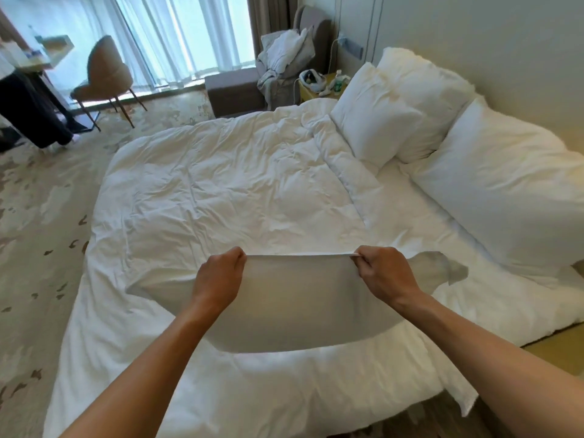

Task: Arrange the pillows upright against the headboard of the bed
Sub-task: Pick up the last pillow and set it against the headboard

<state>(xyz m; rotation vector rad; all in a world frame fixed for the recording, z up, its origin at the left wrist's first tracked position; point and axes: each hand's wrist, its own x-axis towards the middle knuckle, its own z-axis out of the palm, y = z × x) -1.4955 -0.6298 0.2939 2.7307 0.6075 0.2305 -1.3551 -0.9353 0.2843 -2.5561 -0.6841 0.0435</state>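
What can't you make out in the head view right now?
- Held pillow: its far face is turned away; left hand and right hand cover its top corners.
- Rear pillow: lower part hidden by the front pillow.
- Nightstand items: too small to identify.
- Headboard: not distinguishable.

My feed: left hand and right hand bare, forearms unsleeved; no rings, watch or gloves visible.

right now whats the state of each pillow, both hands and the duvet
held pillow: lifted over the bed, gripped at its top edge
left hand: grip shut on held pillow
right hand: grip shut on held pillow
far pillows: propped against headboard
near pillow: leaning, slumped
duvet: spread, wrinkled
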